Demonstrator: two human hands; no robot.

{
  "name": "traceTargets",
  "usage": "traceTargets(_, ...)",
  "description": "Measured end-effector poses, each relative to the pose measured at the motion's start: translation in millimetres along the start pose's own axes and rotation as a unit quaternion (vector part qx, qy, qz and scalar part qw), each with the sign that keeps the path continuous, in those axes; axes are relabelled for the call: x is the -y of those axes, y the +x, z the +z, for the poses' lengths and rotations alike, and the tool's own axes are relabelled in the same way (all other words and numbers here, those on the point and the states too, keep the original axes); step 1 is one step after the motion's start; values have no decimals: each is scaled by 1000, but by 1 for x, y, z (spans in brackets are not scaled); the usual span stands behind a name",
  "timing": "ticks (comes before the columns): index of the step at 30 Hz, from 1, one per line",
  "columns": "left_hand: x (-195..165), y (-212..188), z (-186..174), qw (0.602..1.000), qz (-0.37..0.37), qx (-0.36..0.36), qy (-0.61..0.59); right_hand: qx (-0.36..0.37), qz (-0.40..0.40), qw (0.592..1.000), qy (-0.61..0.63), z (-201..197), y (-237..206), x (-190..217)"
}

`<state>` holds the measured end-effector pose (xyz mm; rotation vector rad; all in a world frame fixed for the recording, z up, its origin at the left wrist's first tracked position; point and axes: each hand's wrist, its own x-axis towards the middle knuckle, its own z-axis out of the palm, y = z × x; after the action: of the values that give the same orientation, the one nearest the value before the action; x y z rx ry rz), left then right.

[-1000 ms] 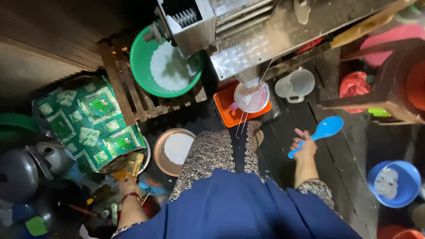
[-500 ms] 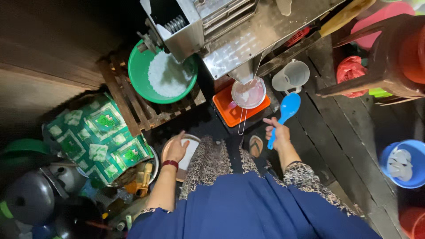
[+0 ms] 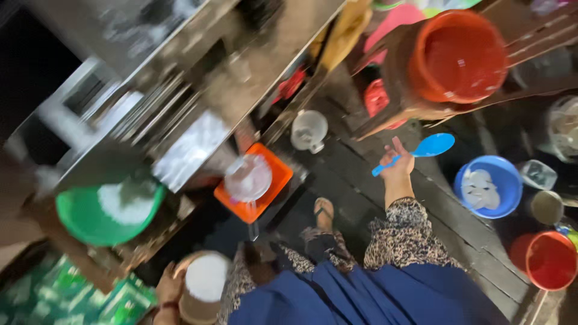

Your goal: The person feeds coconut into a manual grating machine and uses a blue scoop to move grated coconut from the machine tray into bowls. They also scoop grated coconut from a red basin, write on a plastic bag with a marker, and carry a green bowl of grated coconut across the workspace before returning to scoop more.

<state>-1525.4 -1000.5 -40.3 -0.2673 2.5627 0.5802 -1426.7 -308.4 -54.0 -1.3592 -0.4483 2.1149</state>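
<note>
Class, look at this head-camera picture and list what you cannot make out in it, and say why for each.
- Metal machine: motion blur smears its parts.
- Left hand on the round bowl of white stuff: the bottom edge cuts off the wrist, and the white contents cannot be identified.
- Blue bucket: the pale thing inside is too blurred to identify.
- Right hand with the blue scoop: blur hides whether the scoop holds anything.

A single head-worn camera looks steeply down from above onto the plank floor (image 3: 361, 180), tilted and seemingly motion-blurred.
</note>
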Motion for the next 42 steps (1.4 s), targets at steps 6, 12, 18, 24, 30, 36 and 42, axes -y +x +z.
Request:
traceTargets(6,-126,4,55,991,-11,83,-106,52,-92,988,111,42,96,122)
traceTargets(12,-184,16,115,989,92,103,-55,-17,-101,982,156,49,160,181)
traceTargets(18,-216,26,140,926,64,118,-352,-3,-76,997,-18,36,158,165)
traceTargets(24,-232,16,128,853,-38,205,-479,18,92,947,-308,38,97,82)
traceTargets(30,-176,-19,90,731,-122,331,-584,147,131,808,-556,53,-8,-63)
traceTargets(36,1,-70,61,739,-195,219,-607,309,91,646,-692,48,-142,-232)
traceTargets(42,162,-110,17,687,-334,-51,-643,440,198,612,-626,114,-202,-430)
